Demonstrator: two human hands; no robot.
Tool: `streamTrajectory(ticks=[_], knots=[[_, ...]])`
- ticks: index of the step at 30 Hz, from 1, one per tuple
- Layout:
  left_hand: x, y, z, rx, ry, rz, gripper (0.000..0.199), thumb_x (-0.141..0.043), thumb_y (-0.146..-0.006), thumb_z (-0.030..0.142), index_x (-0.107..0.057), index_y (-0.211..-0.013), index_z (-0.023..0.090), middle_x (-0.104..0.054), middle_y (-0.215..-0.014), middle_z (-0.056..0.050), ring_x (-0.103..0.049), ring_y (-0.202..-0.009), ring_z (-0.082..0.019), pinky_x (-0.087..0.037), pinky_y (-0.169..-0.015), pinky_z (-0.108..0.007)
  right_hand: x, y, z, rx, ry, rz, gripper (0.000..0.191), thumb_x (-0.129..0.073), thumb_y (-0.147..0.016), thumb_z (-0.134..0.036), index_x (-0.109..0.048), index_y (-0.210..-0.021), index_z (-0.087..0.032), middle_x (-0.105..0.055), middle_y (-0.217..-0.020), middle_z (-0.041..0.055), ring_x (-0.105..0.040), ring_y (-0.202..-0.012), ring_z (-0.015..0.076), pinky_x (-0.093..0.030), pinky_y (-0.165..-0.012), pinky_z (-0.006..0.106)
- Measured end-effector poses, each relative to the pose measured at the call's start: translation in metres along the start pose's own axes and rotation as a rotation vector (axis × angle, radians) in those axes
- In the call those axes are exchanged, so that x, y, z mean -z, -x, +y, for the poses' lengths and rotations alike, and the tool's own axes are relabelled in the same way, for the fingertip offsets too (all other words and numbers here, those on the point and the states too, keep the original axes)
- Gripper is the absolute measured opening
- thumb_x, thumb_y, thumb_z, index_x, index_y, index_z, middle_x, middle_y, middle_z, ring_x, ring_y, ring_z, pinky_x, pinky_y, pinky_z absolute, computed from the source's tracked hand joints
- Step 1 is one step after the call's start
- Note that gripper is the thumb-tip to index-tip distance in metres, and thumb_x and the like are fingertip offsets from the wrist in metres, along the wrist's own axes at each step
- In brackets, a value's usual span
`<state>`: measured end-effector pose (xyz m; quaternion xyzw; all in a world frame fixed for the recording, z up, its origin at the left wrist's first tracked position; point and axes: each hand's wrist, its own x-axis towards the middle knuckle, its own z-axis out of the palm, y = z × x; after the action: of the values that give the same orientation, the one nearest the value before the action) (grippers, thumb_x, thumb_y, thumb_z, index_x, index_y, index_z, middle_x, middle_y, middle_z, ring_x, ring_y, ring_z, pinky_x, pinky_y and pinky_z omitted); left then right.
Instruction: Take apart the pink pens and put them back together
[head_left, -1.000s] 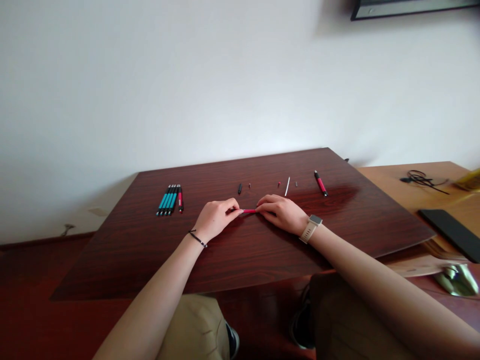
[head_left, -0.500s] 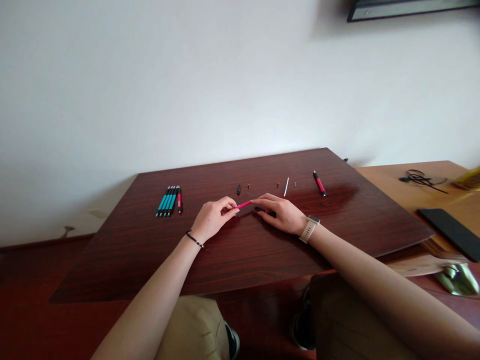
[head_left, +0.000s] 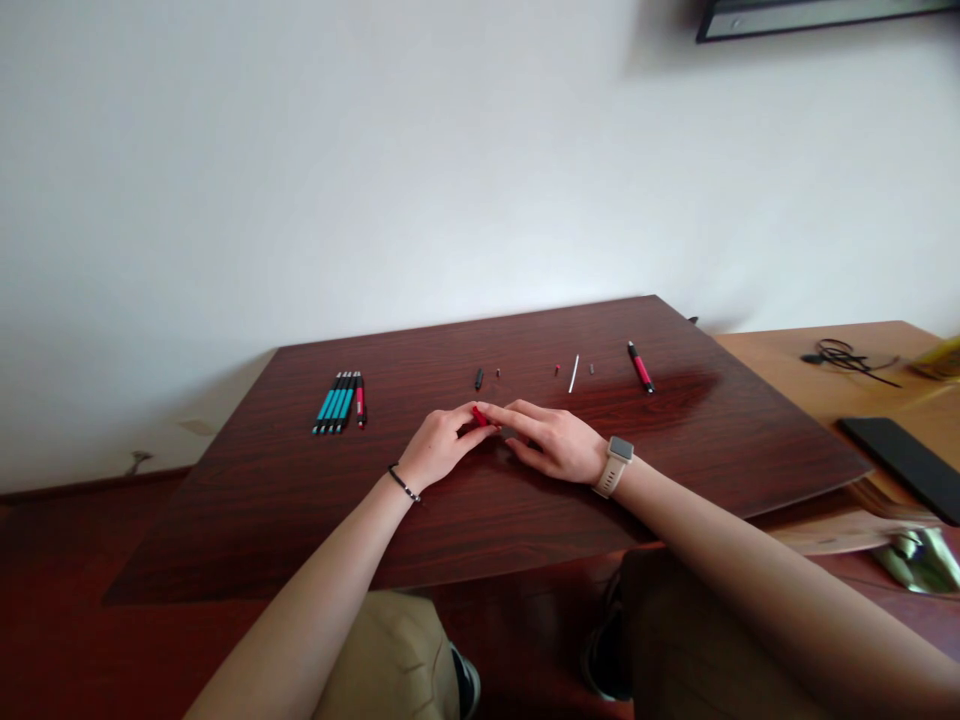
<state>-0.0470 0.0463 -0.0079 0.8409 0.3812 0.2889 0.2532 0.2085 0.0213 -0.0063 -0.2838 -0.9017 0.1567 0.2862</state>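
My left hand (head_left: 442, 445) pinches a short red pen barrel (head_left: 480, 416) between thumb and fingers above the middle of the dark table (head_left: 435, 540). My right hand (head_left: 559, 442) reaches in from the right, its index fingertip at the barrel and its other fingers apart. Beyond the hands lie a black pen part (head_left: 478, 379), a tiny part (head_left: 498, 373), a small red piece (head_left: 557, 370), a white refill (head_left: 574, 374) and a small grey piece (head_left: 591, 369).
Several teal pens (head_left: 334, 403) and a red pen (head_left: 361, 402) lie in a row at the left. Another red pen (head_left: 640, 367) is at the right. A wooden table (head_left: 817, 370) beside it holds a black cable (head_left: 844, 357) and a dark flat object (head_left: 900, 465).
My left hand has moved right and the barrel has turned, now pointing toward the wall. My right hand has shifted slightly left, with its fingers nearer my left hand.
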Motion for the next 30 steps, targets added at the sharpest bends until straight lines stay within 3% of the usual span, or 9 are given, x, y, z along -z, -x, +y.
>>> streamTrajectory(ticks=[5, 8, 11, 14, 17, 20, 22, 26, 30], knots=[[0.0031, -0.0013, 0.0021, -0.002, 0.049, 0.017, 0.021, -0.065, -0.105, 0.041, -0.076, -0.106, 0.023, -0.081, -0.107, -0.002, -0.076, -0.095, -0.02, -0.055, -0.091, -0.029, -0.0036, 0.0005, 0.0025, -0.021, 0.002, 0.001, 0.079, -0.053, -0.106, -0.022, -0.015, -0.174, -0.034, -0.067, -0.133, 0.0101, -0.072, -0.094, 0.0227, -0.063, -0.089, 0.039], [0.0057, -0.0019, 0.0047, -0.003, 0.055, 0.025, 0.022, -0.065, -0.105, 0.041, -0.074, -0.105, 0.022, -0.08, -0.105, -0.002, -0.075, -0.093, -0.019, -0.055, -0.091, -0.029, -0.008, 0.0019, 0.0035, -0.052, -0.036, 0.057, 0.09, -0.055, -0.106, -0.026, 0.002, -0.175, -0.03, -0.068, -0.134, 0.0112, -0.071, -0.083, 0.0197, -0.062, -0.081, 0.035], [0.0066, -0.0017, 0.0055, -0.004, 0.02, -0.013, 0.022, -0.065, -0.105, 0.042, -0.073, -0.102, 0.022, -0.079, -0.099, -0.002, -0.074, -0.089, -0.019, -0.054, -0.088, -0.029, -0.0088, 0.0035, 0.0026, -0.066, -0.042, 0.175, 0.097, -0.056, -0.106, -0.029, 0.015, -0.173, -0.024, -0.072, -0.12, 0.0096, -0.069, -0.078, 0.0193, -0.06, -0.075, 0.032], [0.0051, -0.0015, 0.0042, -0.032, -0.037, -0.044, 0.023, -0.065, -0.104, 0.043, -0.072, -0.099, 0.022, -0.078, -0.096, -0.002, -0.073, -0.086, -0.019, -0.054, -0.084, -0.029, -0.0055, 0.0038, 0.0, -0.036, 0.008, 0.212, 0.088, -0.052, -0.108, -0.028, 0.006, -0.174, -0.023, -0.073, -0.109, 0.0075, -0.069, -0.083, 0.0213, -0.058, -0.078, 0.033], [0.0029, -0.0017, 0.0025, -0.059, -0.071, -0.041, 0.021, -0.065, -0.104, 0.041, -0.071, -0.097, 0.022, -0.078, -0.095, -0.002, -0.073, -0.086, -0.019, -0.054, -0.083, -0.029, -0.0036, 0.0027, -0.0021, -0.001, 0.025, 0.061, 0.076, -0.049, -0.109, -0.026, -0.011, -0.174, -0.028, -0.074, -0.1, 0.0035, -0.069, -0.08, 0.0204, -0.057, -0.078, 0.031], [0.0016, -0.0018, 0.001, -0.061, -0.074, -0.034, 0.021, -0.064, -0.105, 0.042, -0.07, -0.098, 0.022, -0.077, -0.095, -0.001, -0.073, -0.087, -0.019, -0.053, -0.083, -0.029, -0.0049, 0.0017, -0.0028, -0.01, 0.011, 0.059, 0.083, -0.049, -0.108, -0.027, 0.0, -0.175, -0.024, -0.073, -0.093, 0.0017, -0.068, -0.073, 0.0195, -0.056, -0.074, 0.03], [0.0011, -0.0017, -0.0001, -0.07, -0.098, -0.03, 0.022, -0.064, -0.105, 0.042, -0.07, -0.099, 0.022, -0.077, -0.095, -0.002, -0.072, -0.088, -0.02, -0.053, -0.084, -0.029, -0.0053, 0.0017, -0.0028, -0.016, 0.013, 0.118, 0.082, -0.048, -0.109, -0.026, 0.001, -0.175, -0.022, -0.075, -0.097, 0.0033, -0.068, -0.076, 0.0196, -0.056, -0.075, 0.03], [0.0005, -0.0017, -0.0022, -0.089, -0.166, -0.03, 0.02, -0.065, -0.105, 0.04, -0.072, -0.1, 0.022, -0.078, -0.096, -0.003, -0.072, -0.089, -0.021, -0.052, -0.086, -0.032, -0.0038, 0.0025, -0.0024, -0.018, 0.014, 0.054, 0.07, -0.048, -0.108, -0.023, -0.022, -0.172, -0.029, -0.076, -0.109, 0.0048, -0.07, -0.079, 0.018, -0.056, -0.078, 0.029], [0.0007, -0.0022, -0.0023, -0.09, -0.165, -0.02, 0.02, -0.065, -0.105, 0.041, -0.071, -0.101, 0.022, -0.078, -0.099, -0.003, -0.071, -0.091, -0.021, -0.052, -0.087, -0.033, -0.0039, 0.0025, -0.0029, -0.072, 0.001, 0.075, 0.085, -0.051, -0.106, -0.024, -0.001, -0.175, -0.023, -0.075, -0.094, 0.0018, -0.067, -0.07, 0.0177, -0.053, -0.07, 0.028]])
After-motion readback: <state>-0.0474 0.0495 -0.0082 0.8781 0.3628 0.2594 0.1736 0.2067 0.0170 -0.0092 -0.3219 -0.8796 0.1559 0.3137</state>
